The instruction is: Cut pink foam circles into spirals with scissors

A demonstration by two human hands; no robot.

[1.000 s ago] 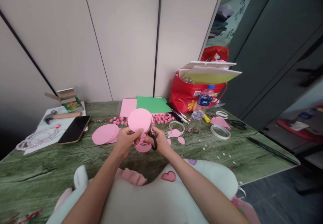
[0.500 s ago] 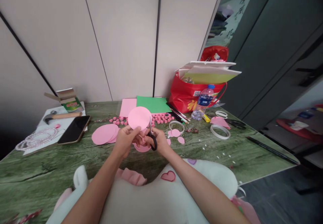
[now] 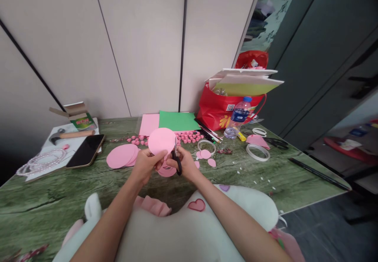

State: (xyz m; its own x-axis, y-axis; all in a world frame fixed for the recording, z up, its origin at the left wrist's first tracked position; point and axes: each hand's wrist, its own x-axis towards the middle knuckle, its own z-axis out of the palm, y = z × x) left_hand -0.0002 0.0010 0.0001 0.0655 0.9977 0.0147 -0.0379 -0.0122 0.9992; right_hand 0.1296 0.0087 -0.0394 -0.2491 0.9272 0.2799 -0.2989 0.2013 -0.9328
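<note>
My left hand point(image 3: 145, 164) pinches the lower edge of a pink paper circle point(image 3: 161, 140) and holds it upright above the table. My right hand point(image 3: 186, 163) grips black-handled scissors point(image 3: 176, 160), blades pointing up against the circle's right edge. Below the hands lie pink ring-shaped offcuts point(image 3: 166, 171). A stack of pink circles point(image 3: 121, 156) rests just left of my left hand. Small pink discs point(image 3: 206, 155) lie to the right of my right hand.
On the green wood-grain table point(image 3: 59, 187) lie a phone point(image 3: 85, 155), a hammer point(image 3: 71, 134), beads point(image 3: 39, 161), pink and green sheets point(image 3: 177, 121), pink hearts point(image 3: 189, 137), tape rolls point(image 3: 258, 152), a water bottle point(image 3: 238, 117) and a red bag point(image 3: 220, 108). A white plush point(image 3: 177, 230) sits on my lap.
The circle and scissors have shifted only slightly between frames; my left hand has turned the circle a little against the blades. The view has tipped slightly.
</note>
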